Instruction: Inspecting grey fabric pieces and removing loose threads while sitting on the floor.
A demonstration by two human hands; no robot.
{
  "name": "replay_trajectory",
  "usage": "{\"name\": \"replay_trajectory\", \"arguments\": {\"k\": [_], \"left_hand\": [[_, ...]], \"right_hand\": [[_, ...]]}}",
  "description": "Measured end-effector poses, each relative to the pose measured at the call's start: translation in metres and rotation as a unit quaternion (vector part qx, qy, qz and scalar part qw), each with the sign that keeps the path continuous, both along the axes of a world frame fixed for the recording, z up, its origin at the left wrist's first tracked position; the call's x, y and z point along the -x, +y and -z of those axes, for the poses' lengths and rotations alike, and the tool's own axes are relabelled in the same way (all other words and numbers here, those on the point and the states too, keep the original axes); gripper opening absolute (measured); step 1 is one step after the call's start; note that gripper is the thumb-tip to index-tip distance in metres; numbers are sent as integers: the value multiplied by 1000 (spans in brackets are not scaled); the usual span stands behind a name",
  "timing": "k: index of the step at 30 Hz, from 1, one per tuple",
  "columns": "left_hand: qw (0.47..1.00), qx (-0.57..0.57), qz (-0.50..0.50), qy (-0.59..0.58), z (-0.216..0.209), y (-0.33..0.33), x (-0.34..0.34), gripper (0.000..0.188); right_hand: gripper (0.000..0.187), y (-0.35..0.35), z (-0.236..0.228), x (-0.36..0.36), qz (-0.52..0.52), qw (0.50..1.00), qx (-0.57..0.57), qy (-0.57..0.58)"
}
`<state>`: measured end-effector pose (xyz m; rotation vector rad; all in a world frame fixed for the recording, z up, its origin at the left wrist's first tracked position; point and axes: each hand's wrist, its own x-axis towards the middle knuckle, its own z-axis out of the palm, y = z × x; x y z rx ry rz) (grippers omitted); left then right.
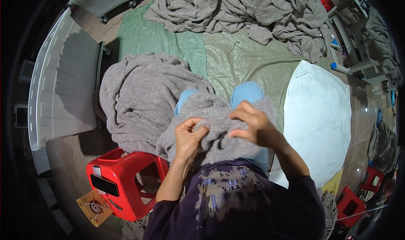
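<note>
Grey knit fabric point(221, 149) lies bunched across my lap, over blue-clad knees. My left hand point(188, 139) pinches a bit of this knit between thumb and bent fingers, on the left side of my lap. Just to the right, my right hand point(256, 125) is held over the same fabric with thumb and fingers apart and nothing visible between them. Its fingertips are slightly blurred. A large heap of the same grey knit point(141, 98) joins the lap piece on the left.
At my left stands a red stool point(126, 185) bearing a black phone point(105, 185), with a yellow box point(95, 208) beside it. A white sack point(318, 117) lies to the right. More grey knits point(253, 10) cover the far tarpaulin point(244, 56). A wheeled white bin point(69, 79) stands left.
</note>
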<state>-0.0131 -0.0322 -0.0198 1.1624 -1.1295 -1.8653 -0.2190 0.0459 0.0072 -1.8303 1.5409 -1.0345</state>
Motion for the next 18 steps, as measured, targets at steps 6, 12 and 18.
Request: {"name": "replay_trajectory", "arguments": {"k": [6,12,18], "left_hand": [[976,-154,59,141,-4,-8,-18,5],[956,-206,0,208,-17,-4,-10,4],[971,-152,-13,182,-14,-5,-11,9]], "right_hand": [[16,25,8,38,35,998,-40,29],[26,33,8,32,211,975,-41,-56],[34,42,3,13,274,959,41,-64]]}}
